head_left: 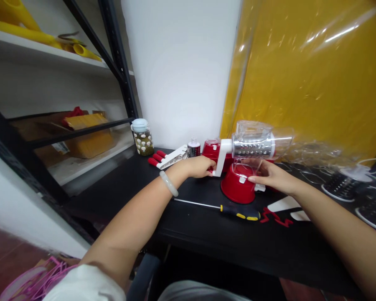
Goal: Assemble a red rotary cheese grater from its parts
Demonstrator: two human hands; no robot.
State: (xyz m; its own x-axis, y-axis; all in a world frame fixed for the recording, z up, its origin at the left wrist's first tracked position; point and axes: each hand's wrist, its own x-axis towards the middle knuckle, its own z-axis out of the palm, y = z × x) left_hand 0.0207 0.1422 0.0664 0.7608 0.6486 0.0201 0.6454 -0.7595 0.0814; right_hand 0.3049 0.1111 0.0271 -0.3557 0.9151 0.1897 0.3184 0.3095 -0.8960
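Observation:
A rotary drum grater stands upright on the black table, with a red base (237, 187), a clear housing (280, 142) and a perforated metal drum (250, 146) lying sideways in it. At its left end hangs a white crank handle (221, 159). My left hand (201, 166) is closed around the red knob at the crank's lower end. Fingers of my right hand (269, 177) grip the clear part just above the red base, thumb in front. Part of those fingers is hidden behind the plastic. Below the grater lies a screwdriver (240, 211) with a dark blue and yellow handle.
White crank handles with red knobs (172, 157), a small grater drum (193, 149) and another red base (210, 147) sit behind my left hand. A lidded jar (143, 140) stands back left. Red strips (275, 217), white pieces (283, 204) and more drums (341, 184) lie right.

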